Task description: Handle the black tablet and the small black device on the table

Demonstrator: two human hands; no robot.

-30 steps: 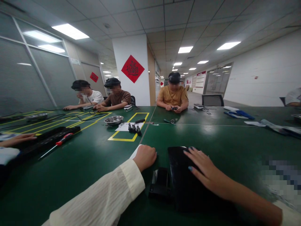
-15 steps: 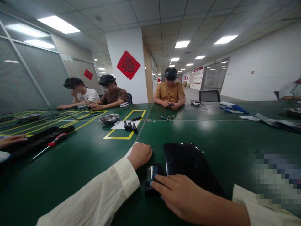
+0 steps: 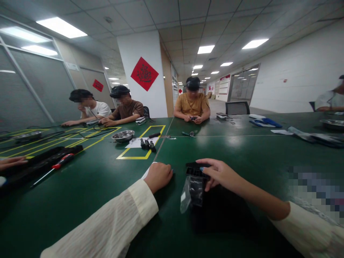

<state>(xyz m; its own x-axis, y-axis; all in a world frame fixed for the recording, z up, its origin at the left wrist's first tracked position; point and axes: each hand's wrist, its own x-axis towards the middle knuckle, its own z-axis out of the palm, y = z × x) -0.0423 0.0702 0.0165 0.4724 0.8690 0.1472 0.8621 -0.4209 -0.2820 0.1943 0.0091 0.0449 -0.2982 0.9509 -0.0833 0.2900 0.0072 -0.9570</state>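
Observation:
My right hand [image 3: 219,174] is closed on a small black box-shaped part [image 3: 195,170] lifted a little above the green table [image 3: 236,150]. A clear plastic bag [image 3: 189,191] hangs down from that part. A flat glossy black panel [image 3: 223,211] lies under it on the table. My left hand [image 3: 158,175] rests as a loose fist on the table, left of the part, on the corner of a white paper sheet [image 3: 147,172]. Whether anything is inside that fist is hidden.
A yellow-taped rectangle [image 3: 142,143] ahead holds a metal bowl [image 3: 123,135], paper and small black parts [image 3: 146,144]. A red-handled screwdriver [image 3: 57,164] and a black tray [image 3: 40,161] lie at the left near another person's hand [image 3: 10,162]. Several people sit across the table.
My right hand left the black panel, reached to the small black part beside it, and now holds it raised with its plastic bag hanging. The left fist has stayed put.

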